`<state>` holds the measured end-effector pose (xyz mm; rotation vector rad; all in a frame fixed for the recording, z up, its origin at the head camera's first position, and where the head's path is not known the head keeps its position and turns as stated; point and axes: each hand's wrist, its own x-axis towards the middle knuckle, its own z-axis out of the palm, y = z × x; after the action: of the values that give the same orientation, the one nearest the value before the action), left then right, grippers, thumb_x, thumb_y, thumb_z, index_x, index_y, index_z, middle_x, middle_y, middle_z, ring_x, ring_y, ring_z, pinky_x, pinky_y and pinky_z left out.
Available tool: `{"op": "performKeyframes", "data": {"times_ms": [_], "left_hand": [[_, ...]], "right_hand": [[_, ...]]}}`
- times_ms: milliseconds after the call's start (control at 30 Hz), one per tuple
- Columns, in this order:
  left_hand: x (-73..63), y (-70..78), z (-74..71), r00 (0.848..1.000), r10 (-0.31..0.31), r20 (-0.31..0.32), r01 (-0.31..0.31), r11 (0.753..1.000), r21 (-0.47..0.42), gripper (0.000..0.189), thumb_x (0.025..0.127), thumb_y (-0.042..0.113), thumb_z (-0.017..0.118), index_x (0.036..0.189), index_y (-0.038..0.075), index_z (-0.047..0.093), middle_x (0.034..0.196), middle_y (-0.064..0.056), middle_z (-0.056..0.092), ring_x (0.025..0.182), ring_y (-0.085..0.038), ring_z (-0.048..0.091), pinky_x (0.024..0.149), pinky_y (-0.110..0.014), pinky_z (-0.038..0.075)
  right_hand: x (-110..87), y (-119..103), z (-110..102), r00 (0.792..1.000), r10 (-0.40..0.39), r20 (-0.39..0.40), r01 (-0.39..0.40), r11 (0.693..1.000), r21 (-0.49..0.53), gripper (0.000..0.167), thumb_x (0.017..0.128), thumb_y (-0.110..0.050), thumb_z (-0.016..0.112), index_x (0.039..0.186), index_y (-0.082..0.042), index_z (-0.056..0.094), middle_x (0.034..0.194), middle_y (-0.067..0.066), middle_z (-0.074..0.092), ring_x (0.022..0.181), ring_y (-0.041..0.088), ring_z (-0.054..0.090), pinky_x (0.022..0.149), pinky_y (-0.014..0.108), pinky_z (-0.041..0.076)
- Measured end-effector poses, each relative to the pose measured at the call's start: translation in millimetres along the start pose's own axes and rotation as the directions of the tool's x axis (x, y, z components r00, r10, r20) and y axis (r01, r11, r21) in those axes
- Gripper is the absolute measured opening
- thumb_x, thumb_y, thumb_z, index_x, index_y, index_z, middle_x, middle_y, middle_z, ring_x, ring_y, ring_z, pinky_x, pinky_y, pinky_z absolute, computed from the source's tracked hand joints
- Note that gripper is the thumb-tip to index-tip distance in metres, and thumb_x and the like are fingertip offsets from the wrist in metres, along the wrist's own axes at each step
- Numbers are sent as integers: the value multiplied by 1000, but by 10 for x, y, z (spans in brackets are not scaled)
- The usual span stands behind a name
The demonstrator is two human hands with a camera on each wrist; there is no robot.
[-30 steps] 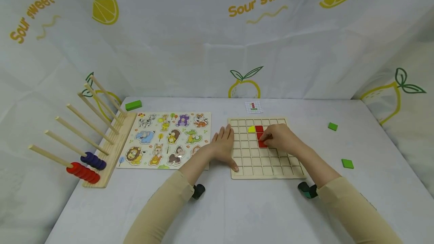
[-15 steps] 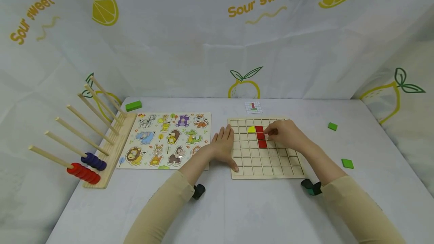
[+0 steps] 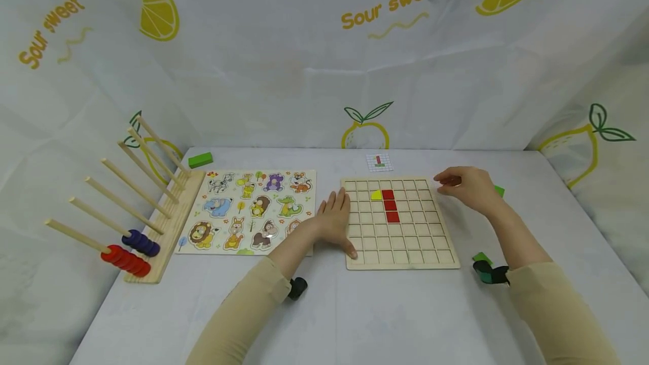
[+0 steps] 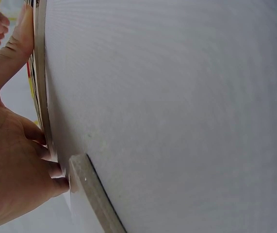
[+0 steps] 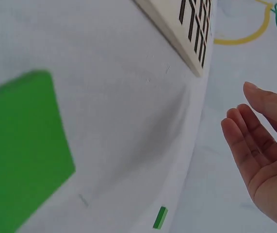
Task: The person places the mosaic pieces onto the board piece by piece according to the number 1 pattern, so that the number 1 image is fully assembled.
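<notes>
My left hand (image 3: pixel 334 223) rests at the left edge of a wooden grid board (image 3: pixel 426 244), its fingers spread and its thumb by the front corner. In the left wrist view, thumb and fingers touch the board's side (image 4: pixel 40 77). Three red square tiles (image 3: pixel 390 205) sit in one column of the grid, with a yellow rounded tile (image 3: pixel 376 195) left of the top one. My right hand (image 3: pixel 469 187) hovers right of the board with loosely bent fingers. Nothing shows between its fingers (image 5: pixel 242 145) in the right wrist view. Two green tiles (image 3: pixel 499 190) (image 5: pixel 26 150) lie partly hidden near the right arm.
An animal picture puzzle (image 3: pixel 253 213) lies left of the board. Beyond it stands a wooden peg rack (image 3: pixel 167 224) with red and purple rings. A green block (image 3: pixel 200 159) is at the back left, and a small pattern card (image 3: pixel 379 162) lies behind the grid.
My right hand has let go of the red tile in the column and moved right, off the board, towards the green tiles. The left hand stays in place.
</notes>
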<state>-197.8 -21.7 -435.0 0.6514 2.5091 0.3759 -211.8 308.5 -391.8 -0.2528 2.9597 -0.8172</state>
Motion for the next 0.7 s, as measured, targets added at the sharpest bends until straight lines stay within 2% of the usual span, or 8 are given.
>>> {"op": "performKeyframes", "data": {"times_ms": [200, 333, 467, 700], "left_hand": [[0, 4, 4, 1000, -6, 8, 6, 1000, -5, 142, 66, 55, 86, 158, 2, -7, 166, -14, -20, 156, -34, -14, 128, -51, 3], [-5, 15, -8, 1000, -7, 8, 7, 1000, -9, 141, 66, 55, 87, 158, 3, -7, 166, -13, -20, 156, -34, -14, 128, -51, 3], [-10, 16, -11, 1000, -10, 8, 10, 1000, -5, 141, 66, 54, 87, 158, 3, -7, 166, -13, -19, 156, -34, -14, 128, -51, 3], [-34, 28, -28, 1000, -6, 9, 6, 1000, -10, 141, 67, 54, 86, 158, 3, -8, 166, -13, -20, 155, -34, -15, 128, -51, 2]], "right_hand": [[-35, 383, -142, 993, 99, -59, -98, 995, 23, 40, 93, -27, 68, 125, -3, 65, 118, 26, 68, 109, 40, 63, 76, 34, 49], [-42, 601, -208, 982, 170, -81, -168, 985, 31, 47, 94, -32, 65, 129, -1, 60, 124, 31, 63, 113, 44, 59, 78, 44, 51], [-58, 782, -268, 965, 248, -85, -244, 968, 57, 53, 97, -34, 61, 133, 3, 55, 134, 33, 54, 120, 49, 51, 87, 57, 48], [-120, 1020, -345, 913, 402, -68, -395, 914, 98, 57, 99, -32, 56, 137, 8, 47, 141, 36, 42, 121, 52, 43, 90, 60, 44]]}}
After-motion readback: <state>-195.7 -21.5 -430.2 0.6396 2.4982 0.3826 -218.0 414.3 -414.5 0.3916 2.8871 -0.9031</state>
